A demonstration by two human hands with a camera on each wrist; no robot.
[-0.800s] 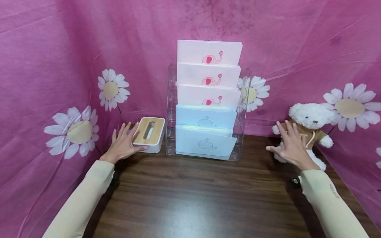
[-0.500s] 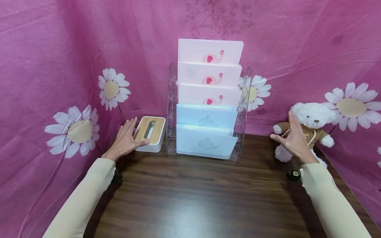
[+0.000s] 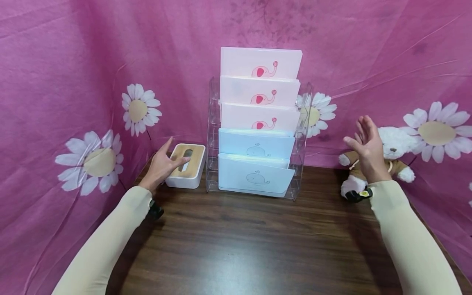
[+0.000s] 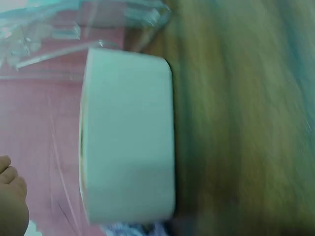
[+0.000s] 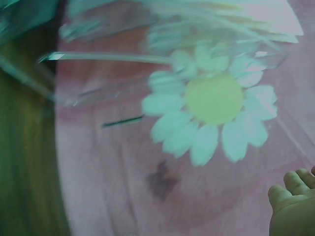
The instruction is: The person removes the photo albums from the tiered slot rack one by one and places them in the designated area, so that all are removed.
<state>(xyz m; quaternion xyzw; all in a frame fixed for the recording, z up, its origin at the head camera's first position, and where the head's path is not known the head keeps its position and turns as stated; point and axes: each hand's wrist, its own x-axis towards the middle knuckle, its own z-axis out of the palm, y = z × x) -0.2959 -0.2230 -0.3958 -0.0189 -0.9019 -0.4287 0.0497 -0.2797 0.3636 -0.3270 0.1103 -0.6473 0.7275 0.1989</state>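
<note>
My left hand [image 3: 160, 168] is beside a white tissue box [image 3: 196, 162] with a wooden lid. Its thumb overlaps the lid's slot in the head view, and the fingers are extended, holding nothing. The box's white side fills the middle of the left wrist view. Over on the right, my right hand [image 3: 369, 152] is raised with relaxed fingers and holds nothing. Behind it sits a white teddy bear [image 3: 400, 141] in a brown hoodie, partly hidden by the hand. Between the hands stands a clear tiered rack [image 3: 295, 186] of pink elephant folders [image 3: 258, 61] and blue whale folders [image 3: 256, 180].
Dark wood grain covers the tabletop [image 3: 236, 241]. Pink cloth [image 3: 177, 49] printed with white daisies [image 3: 137, 110] hangs behind the rack and along both sides.
My left hand has turned and shifted right, its thumb now over the tissue box lid. The right hand has lifted and turned, covering more of the bear's head. Box, rack and bear stay put.
</note>
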